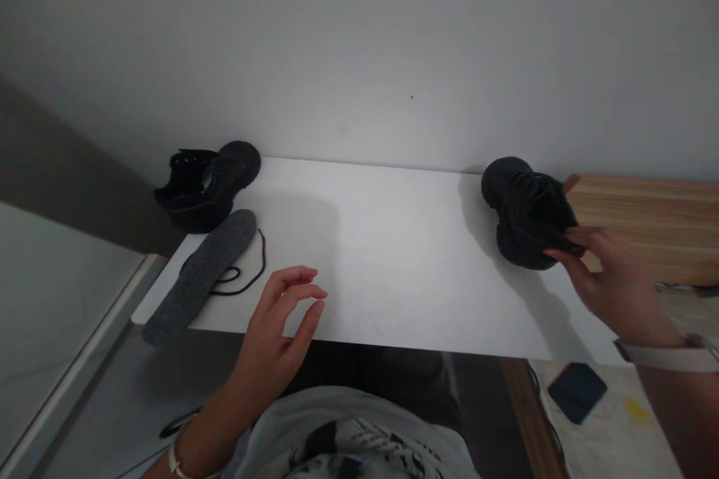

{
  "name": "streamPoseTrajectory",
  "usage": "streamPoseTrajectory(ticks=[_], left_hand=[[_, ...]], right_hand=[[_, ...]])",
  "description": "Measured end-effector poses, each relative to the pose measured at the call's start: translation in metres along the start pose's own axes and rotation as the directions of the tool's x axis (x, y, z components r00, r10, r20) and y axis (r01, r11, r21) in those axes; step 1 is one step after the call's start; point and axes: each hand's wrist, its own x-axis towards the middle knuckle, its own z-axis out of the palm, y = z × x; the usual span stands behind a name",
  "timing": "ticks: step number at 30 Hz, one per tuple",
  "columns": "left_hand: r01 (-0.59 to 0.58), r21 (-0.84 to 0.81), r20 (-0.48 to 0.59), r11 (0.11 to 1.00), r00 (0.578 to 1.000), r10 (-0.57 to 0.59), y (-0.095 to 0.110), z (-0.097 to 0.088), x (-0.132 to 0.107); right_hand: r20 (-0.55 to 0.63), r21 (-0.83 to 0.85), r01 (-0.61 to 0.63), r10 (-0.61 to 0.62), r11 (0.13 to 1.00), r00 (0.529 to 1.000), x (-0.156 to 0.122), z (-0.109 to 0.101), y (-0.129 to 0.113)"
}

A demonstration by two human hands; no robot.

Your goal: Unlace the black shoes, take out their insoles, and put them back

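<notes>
My right hand [612, 277] pinches the heel collar of a laced black shoe [520, 217] at the right end of the white table. That shoe's toe points toward the wall. Over the front part of the table, left of the middle, my left hand [286, 318] hovers with fingers curved and apart, holding nothing. Nearest to it is a loose black shoelace [264, 254]. A grey insole [199, 277] lies beside the lace and sticks out past the table's front edge. Behind the insole, a second black shoe [210, 183] has its collar spread wide and no lace in its visible eyelets.
The white table [387, 254] stands against a pale wall [382, 52]. A wood-grain board [645, 217] adjoins it at the right. Below the right front edge lies a dark flat object [577, 391]. A pale ledge [95, 359] runs along the left.
</notes>
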Motion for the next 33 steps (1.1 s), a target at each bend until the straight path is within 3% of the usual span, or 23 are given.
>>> streamPoseTrajectory(ticks=[7,16,19,21,26,28,30,33], left_hand=[[0.011,0.099,-0.041,0.995,0.999,-0.007,-0.011,-0.014,0.005],[-0.02,0.256,-0.105,0.966,0.993,0.048,-0.028,-0.034,0.022],[-0.06,0.391,-0.073,0.919,0.993,0.096,-0.046,-0.052,0.037],[-0.079,0.538,-0.011,0.839,0.995,0.1,-0.063,-0.068,0.049],[0.036,0.822,0.041,0.569,0.992,-0.123,-0.113,-0.115,0.071],[0.001,0.839,0.113,0.545,0.978,-0.176,-0.129,-0.128,0.074],[-0.071,0.826,0.181,0.56,0.973,-0.144,-0.14,-0.135,0.075],[-0.066,0.796,0.155,0.601,0.983,-0.099,-0.148,-0.138,0.077]], right_hand=[[0.028,0.001,-0.113,0.113,0.994,0.993,0.01,0.008,0.048],[0.047,-0.005,-0.201,0.201,0.98,0.979,0.009,0.014,0.067],[0.007,-0.024,-0.198,0.198,0.98,0.98,0.004,0.016,0.058],[-0.037,-0.043,-0.197,0.196,0.979,0.98,-0.003,0.017,0.048],[-0.144,-0.024,-0.087,0.083,0.996,0.986,-0.035,0.016,0.008],[-0.117,0.005,-0.033,0.034,0.999,0.993,-0.055,0.018,-0.013],[-0.089,0.02,0.005,-0.003,1.0,0.996,-0.076,0.022,-0.032],[-0.102,0.05,0.039,-0.033,0.998,0.994,-0.101,0.033,-0.053]])
